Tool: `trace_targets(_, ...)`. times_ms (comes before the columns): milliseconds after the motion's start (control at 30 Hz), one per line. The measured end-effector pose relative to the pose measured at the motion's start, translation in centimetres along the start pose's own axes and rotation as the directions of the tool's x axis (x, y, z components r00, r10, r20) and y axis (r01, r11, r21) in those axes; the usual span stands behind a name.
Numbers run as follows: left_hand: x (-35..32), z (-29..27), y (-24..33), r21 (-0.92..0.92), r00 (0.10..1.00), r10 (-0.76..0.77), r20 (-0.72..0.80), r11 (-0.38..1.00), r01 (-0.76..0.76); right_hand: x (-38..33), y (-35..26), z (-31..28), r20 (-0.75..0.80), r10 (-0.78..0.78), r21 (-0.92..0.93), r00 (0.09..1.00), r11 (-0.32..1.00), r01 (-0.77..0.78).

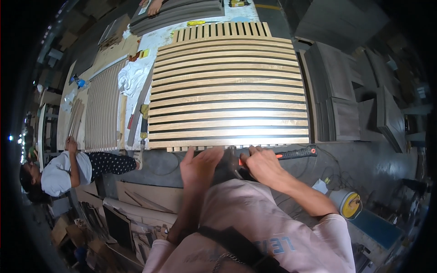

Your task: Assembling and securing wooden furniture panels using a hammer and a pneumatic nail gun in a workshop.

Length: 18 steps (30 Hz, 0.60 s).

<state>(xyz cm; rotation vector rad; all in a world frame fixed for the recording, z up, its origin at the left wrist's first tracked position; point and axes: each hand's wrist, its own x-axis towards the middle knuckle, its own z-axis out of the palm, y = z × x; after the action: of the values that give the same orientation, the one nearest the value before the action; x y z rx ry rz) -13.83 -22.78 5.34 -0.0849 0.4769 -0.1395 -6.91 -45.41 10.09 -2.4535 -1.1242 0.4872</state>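
Nearest, the right hand (260,164) is closed around a black-and-orange-handled tool (291,154) whose grip points toward 3 o'clock. At its 9 o'clock, the left hand (200,166) rests with fingers spread on the near edge of the slatted wooden panel (227,91), which stretches toward 12 o'clock across the worktop (136,98). Farther, a co-worker's hand (154,7) rests on stacked dark boards (182,13).

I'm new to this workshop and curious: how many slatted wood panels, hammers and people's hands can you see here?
Slatted wood panels: 3, the big one, one beneath it, a pale one.
Hammers: 1, held by the right hand.
Hands: 4, also the left hand and two co-workers' hands.
Total: 8.
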Motion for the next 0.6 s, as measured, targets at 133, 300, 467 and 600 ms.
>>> trace_targets(133,-2.3,0.3,4.1,0.791,0.784,0.620,-0.002,0.480,-0.379,-2.8,0.8,-2.0,-0.133,0.274,0.307,0.953,0.925,-0.223)
trace_targets(300,-1.4,-3.4,17.7,0.494,0.220,0.584,0.781,-0.794,0.354,-7.4,8.2,-1.0,-0.587,0.734,0.435,0.342,0.642,-0.631)
trace_targets(467,-0.7,-2.9,17.1,0.757,0.490,0.753,0.440,-0.604,0.248,-6.9,11.2,0.2,-0.330,0.914,0.754,0.235,0.405,-0.518)
trace_targets(600,0.1,-7.3,19.1,0.891,0.424,0.814,0.396,-0.453,0.037,-8.3,14.9,2.7,-0.492,0.816,0.785,0.304,0.567,-0.251)
